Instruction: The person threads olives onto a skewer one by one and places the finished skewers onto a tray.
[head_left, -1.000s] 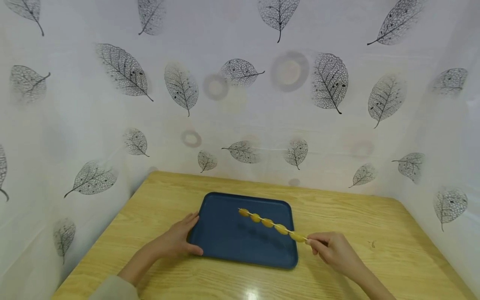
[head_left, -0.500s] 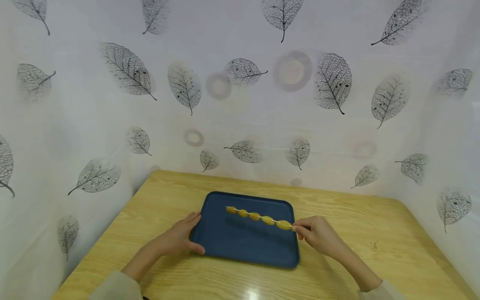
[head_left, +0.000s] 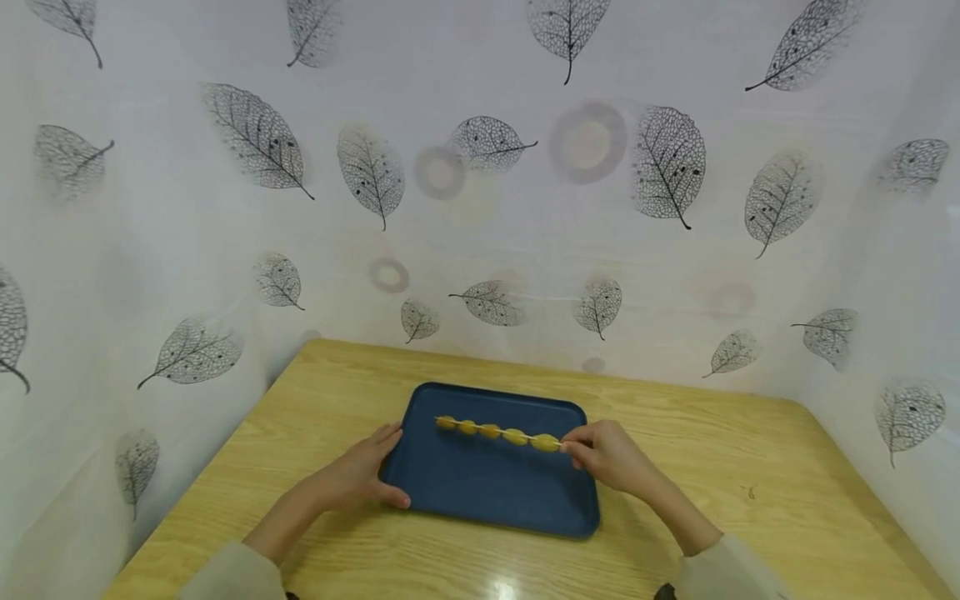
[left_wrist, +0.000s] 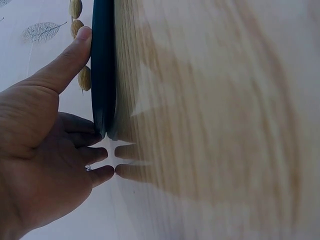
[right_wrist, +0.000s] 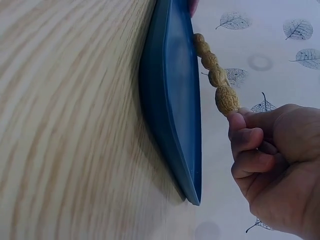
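Observation:
A blue rectangular tray (head_left: 487,487) lies on the wooden table. My left hand (head_left: 356,473) rests against its near left corner, thumb on the front rim and fingers straight along the left rim. In the left wrist view the thumb (left_wrist: 75,55) touches the tray's edge. Between thumb and fingertips my right hand (head_left: 611,458) pinches the right end of a skewer (head_left: 491,431) that carries several wrinkled, yellow-brown oval pieces. The skewer is held nearly level above the tray; the right wrist view shows a gap under its held end (right_wrist: 227,100).
The pale wooden tabletop (head_left: 720,467) extends around the tray. White sheets printed with dark leaves (head_left: 667,162) stand along the back and both sides of the table.
My right hand has moved left and slightly up with the skewer, bringing it further over the tray. The left hand and the tray stay where they were.

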